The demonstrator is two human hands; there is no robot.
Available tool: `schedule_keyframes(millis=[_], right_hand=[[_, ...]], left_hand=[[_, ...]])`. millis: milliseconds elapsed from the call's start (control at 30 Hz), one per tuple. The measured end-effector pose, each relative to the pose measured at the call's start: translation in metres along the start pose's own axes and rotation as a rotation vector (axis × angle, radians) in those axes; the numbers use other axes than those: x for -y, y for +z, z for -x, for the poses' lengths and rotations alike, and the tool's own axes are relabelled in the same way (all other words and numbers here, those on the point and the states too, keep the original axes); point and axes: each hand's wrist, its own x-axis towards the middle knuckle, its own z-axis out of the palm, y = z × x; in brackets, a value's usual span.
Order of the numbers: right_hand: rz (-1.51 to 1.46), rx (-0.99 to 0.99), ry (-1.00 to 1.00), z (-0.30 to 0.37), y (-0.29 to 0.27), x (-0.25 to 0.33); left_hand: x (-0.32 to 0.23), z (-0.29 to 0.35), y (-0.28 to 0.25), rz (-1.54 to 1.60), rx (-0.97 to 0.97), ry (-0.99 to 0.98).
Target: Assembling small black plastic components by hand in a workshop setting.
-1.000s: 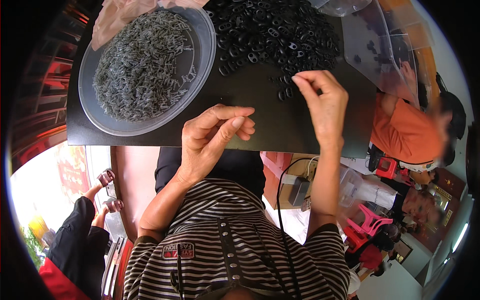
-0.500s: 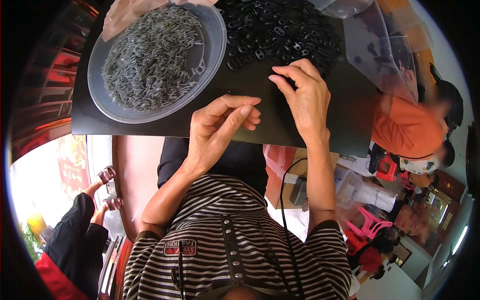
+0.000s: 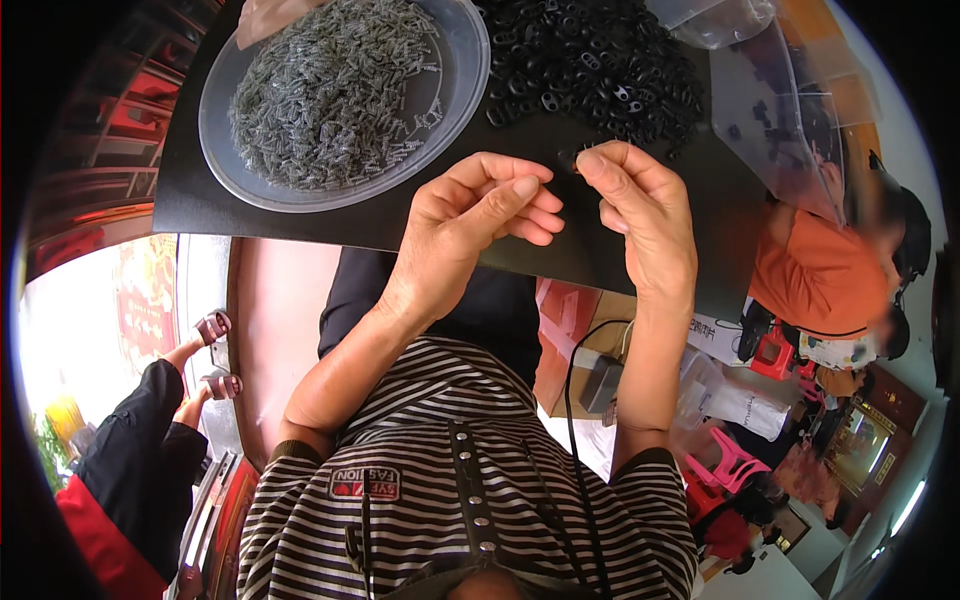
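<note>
My left hand (image 3: 478, 205) hovers over the front of the dark table (image 3: 330, 222), thumb and forefinger pressed together. Whatever lies in that pinch is too small or hidden to make out. Level with it, my right hand (image 3: 645, 200) pinches a small black plastic piece (image 3: 567, 160) between thumb and forefinger. Beyond the right hand is a heap of small black plastic pieces (image 3: 585, 65), many oval with two holes. Farther left, a round clear plastic tray (image 3: 455, 120) holds a mound of small metal springs (image 3: 330, 100). The hands are apart.
A clear plastic bin (image 3: 770, 110) stands at the table's right end. Someone in an orange top (image 3: 825, 270) sits beyond it. A black cable (image 3: 572, 400) hangs past my right forearm. Below right are a pink stool (image 3: 735, 455) and boxes. A person's legs (image 3: 150, 430) show at left.
My right hand has drawn back from the edge of the black heap and now shows a small black piece in its pinch. My left hand has shifted slightly right; the view has shifted too.
</note>
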Motion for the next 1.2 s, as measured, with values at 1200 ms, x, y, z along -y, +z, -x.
schedule_keyframes(millis=[1200], right_hand=[[1.082,0.090,-0.972,-0.068,0.086,0.037]], left_hand=[[0.000,0.025,-0.013,0.051,-0.046,0.014]])
